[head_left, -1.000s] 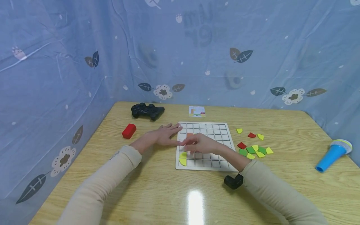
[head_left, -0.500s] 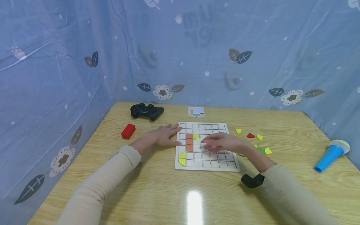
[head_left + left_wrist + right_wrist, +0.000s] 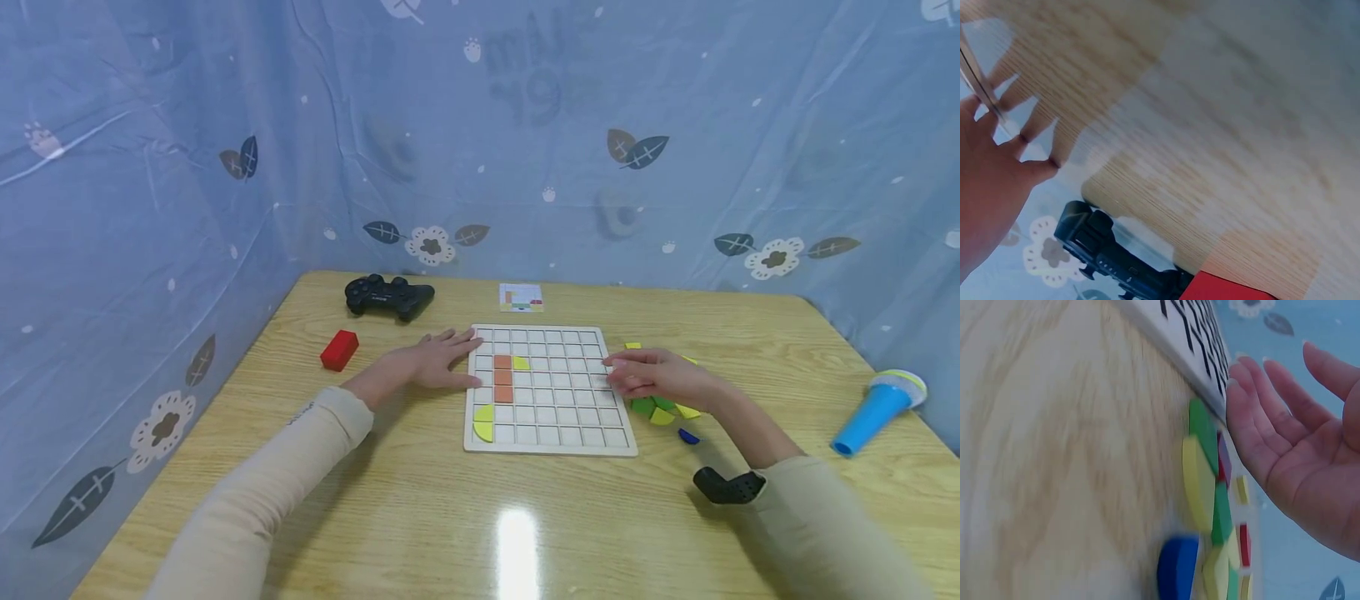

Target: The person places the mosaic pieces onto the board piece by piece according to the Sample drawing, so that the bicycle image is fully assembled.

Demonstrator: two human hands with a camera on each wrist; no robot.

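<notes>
A white gridded board [image 3: 551,452] lies mid-table. On its left part sit a column of orange tiles [image 3: 503,378], a yellow quarter-round tile [image 3: 521,363] beside the top one, and two yellow tiles [image 3: 483,423] near the lower left corner. My left hand [image 3: 444,360] rests with spread fingers at the board's left edge. Beyond the right edge hovers my right hand [image 3: 667,377], loosely bent; the right wrist view shows nothing in its palm [image 3: 1310,459]. Beneath it lies a loose pile with green tiles [image 3: 642,407] and yellow tiles [image 3: 662,417], partly hidden. A blue piece [image 3: 688,436] lies nearer me.
A small pattern card [image 3: 521,297] lies behind the board. To the left are a black game controller [image 3: 387,296] and a red block [image 3: 340,350]. A blue toy microphone [image 3: 877,412] lies near the right edge. Patterned blue cloth [image 3: 450,125] stands behind the table.
My right hand has moved right, from over the board's left side to the loose tiles, uncovering the orange tiles and the upper yellow tile. The left hand has stayed at the board's edge.
</notes>
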